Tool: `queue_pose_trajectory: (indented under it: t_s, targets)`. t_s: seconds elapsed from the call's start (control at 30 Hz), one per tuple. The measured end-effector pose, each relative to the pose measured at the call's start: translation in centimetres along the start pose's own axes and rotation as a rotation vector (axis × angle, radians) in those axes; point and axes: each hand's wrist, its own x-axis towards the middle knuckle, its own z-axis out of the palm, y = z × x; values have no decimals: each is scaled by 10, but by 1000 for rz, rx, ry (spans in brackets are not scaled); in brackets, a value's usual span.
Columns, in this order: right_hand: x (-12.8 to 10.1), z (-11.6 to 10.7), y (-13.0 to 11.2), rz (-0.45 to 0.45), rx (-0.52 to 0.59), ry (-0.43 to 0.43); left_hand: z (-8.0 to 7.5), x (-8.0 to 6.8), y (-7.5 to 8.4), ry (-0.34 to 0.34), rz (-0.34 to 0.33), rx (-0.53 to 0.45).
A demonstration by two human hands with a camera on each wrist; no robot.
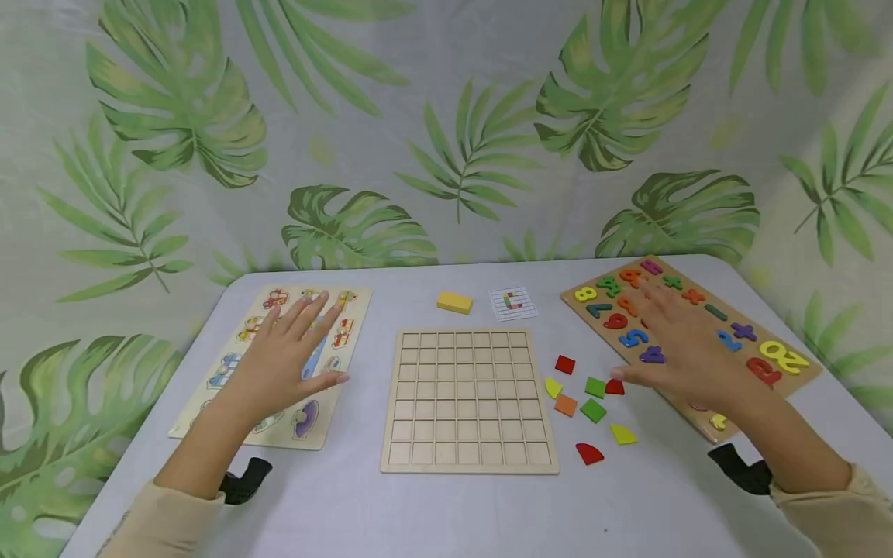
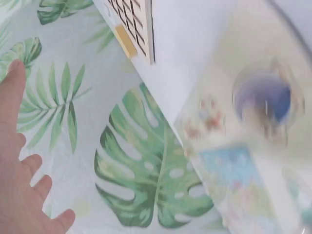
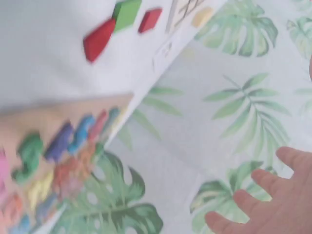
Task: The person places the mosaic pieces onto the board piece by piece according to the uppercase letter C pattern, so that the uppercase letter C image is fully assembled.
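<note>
My left hand (image 1: 282, 364) hovers with fingers spread over the wooden picture puzzle board (image 1: 317, 434) on the left and holds nothing. My right hand (image 1: 687, 353), also spread and holding nothing, is above the wooden number board (image 1: 575, 302) on the right. Between them lies a square wooden grid board (image 1: 470, 400). Small flat pieces are scattered to its right, among them a red square (image 1: 565, 364), an orange square (image 1: 566, 404), a green square (image 1: 593, 411), a yellow quarter-round (image 1: 623, 434) and a red quarter-round (image 1: 589, 453).
Behind the grid board lie a yellow block (image 1: 454, 302) and a small white card (image 1: 513, 304) printed with a coloured pattern on a grid. A white cloth covers the table (image 1: 453, 515). A leaf-patterned curtain (image 1: 488, 46) hangs along the back edge.
</note>
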Motion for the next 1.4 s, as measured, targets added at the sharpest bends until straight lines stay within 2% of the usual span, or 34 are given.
queue_pose_trajectory:
  t_s: [0.13, 0.2, 0.27, 0.37, 0.53, 0.63, 0.73, 0.93, 1.23, 1.4]
  targets:
    - [2, 20, -9, 6, 61, -2, 18, 4, 16, 93, 58, -102]
    - [3, 32, -13, 2, 89, -18, 28, 5, 25, 118, 62, -164]
    - [4, 44, -16, 23, 143, -51, 38, 4, 34, 121, 38, -231]
    - [4, 60, -19, 68, 229, -88, 50, 3, 48, 82, -40, -383]
    - [4, 85, -19, 94, 395, -81, 66, 0, 69, -14, -229, -742]
    - [4, 97, -20, 93, 488, -68, 74, -3, 78, -76, -332, -859]
    - [4, 107, -21, 117, 539, -76, 82, -7, 82, -119, -378, -890]
    - [4, 123, -25, 167, 517, -58, 96, -11, 83, -139, -341, -841]
    - [9, 126, -28, 211, 410, -46, 95, -13, 85, -135, -323, -824]
    - [12, 123, -33, 259, 374, -72, 95, -14, 84, -135, -321, -820]
